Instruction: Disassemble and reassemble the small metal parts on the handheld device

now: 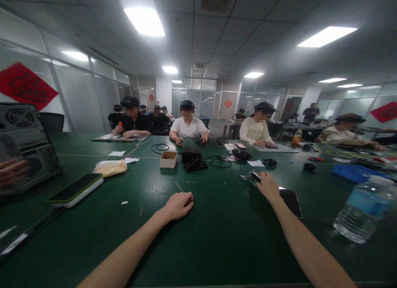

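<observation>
My left hand [179, 205] rests on the green table [217, 234] with its fingers curled in; whether anything is inside them is hidden. Farther right, my right hand [268, 185] is closed on a small black object with a pale edge [255, 177]. Small metal pieces that look like keys [245, 177] lie against that object's far end. A dark phone-like slab [291, 202] lies beside my right wrist, partly covered by the forearm.
A water bottle [359, 209] and blue tray [356, 172] stand right. Ahead are a small box [168, 160], a black device [192, 159] and cables. Left are a green-edged phone [76, 186], a computer case [26, 147] and another person's hand [12, 172]. People sit opposite.
</observation>
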Demonstrator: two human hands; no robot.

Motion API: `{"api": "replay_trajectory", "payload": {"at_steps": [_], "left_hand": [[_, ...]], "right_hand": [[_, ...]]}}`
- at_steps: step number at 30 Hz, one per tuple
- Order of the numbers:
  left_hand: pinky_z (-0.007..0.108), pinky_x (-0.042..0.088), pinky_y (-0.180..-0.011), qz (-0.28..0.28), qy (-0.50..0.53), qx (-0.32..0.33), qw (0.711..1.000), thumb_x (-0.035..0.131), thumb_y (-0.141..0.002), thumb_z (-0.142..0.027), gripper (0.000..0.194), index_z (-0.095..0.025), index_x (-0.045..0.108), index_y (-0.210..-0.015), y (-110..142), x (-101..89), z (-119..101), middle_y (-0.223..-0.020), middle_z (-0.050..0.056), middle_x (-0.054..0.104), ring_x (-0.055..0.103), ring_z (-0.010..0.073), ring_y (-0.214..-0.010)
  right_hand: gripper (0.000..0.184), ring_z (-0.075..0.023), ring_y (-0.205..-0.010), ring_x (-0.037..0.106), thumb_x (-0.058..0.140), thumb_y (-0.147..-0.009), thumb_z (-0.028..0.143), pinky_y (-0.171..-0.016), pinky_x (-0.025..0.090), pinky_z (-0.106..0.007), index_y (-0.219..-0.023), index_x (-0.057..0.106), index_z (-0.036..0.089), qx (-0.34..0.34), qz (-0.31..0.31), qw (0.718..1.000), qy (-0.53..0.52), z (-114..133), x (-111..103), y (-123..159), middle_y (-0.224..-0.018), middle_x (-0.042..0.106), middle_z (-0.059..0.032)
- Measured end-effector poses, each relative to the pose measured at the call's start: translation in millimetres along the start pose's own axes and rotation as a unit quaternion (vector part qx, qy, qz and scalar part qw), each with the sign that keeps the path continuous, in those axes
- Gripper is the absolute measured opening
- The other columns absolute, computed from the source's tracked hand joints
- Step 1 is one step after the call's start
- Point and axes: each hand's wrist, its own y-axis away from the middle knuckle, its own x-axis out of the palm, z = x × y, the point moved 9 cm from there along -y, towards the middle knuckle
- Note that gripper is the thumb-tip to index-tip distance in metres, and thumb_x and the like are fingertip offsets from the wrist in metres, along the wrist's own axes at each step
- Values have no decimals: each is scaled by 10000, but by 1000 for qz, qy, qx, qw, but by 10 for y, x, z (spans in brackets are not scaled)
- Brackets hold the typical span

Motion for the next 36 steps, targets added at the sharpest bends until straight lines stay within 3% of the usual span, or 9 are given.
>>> {"api": "replay_trajectory", "payload": {"at_steps": [9,12,16,19,26,36], "left_hand": [[255,404,-648,12,-1,-9,1000,447,-891,-304,131,-220,527,-952,17,-8,-2,-813,9,616,586,176,-760],[257,407,-662,13,-5,-11,1000,449,-892,-301,125,-221,525,-951,15,-13,-7,-813,6,616,588,175,-768],[259,409,-666,14,-2,-8,1000,453,-892,-290,116,-217,525,-946,17,-30,-26,-816,9,620,591,181,-783],[262,411,-664,12,0,-1,1000,452,-893,-287,110,-215,523,-937,22,-45,-46,-820,11,623,594,186,-793],[262,411,-665,11,-6,1,1000,447,-884,-283,119,-215,525,-943,19,-29,-45,-835,15,627,592,186,-793],[266,419,-684,24,-2,-5,1000,449,-888,-273,120,-212,529,-953,36,-70,-81,-846,20,628,593,187,-810]], "right_hand": [[309,-219,-929,567,559,-801,198,-729,422,-289,-1109,536,173,-6,-10,1000,-16,41,-47,8,-1082,517,-102],[323,-232,-914,583,565,-809,320,-733,427,-303,-1094,559,170,24,-11,997,-66,-8,-42,-15,-1078,554,-108],[396,-263,-925,600,516,-824,472,-761,429,-328,-1029,626,151,62,51,986,-149,-70,110,-59,-1013,637,-120],[389,-252,-902,620,484,-846,443,-760,436,-317,-1025,654,142,83,95,969,-210,-113,216,-78,-972,672,-119],[395,-160,-501,608,413,-869,353,-531,458,-248,-1110,627,124,113,150,942,-278,-197,299,-54,-637,673,-56],[378,-158,-486,601,376,-889,306,-527,457,-255,-1062,632,88,111,150,935,-301,-185,267,-20,-669,680,-105]]}}
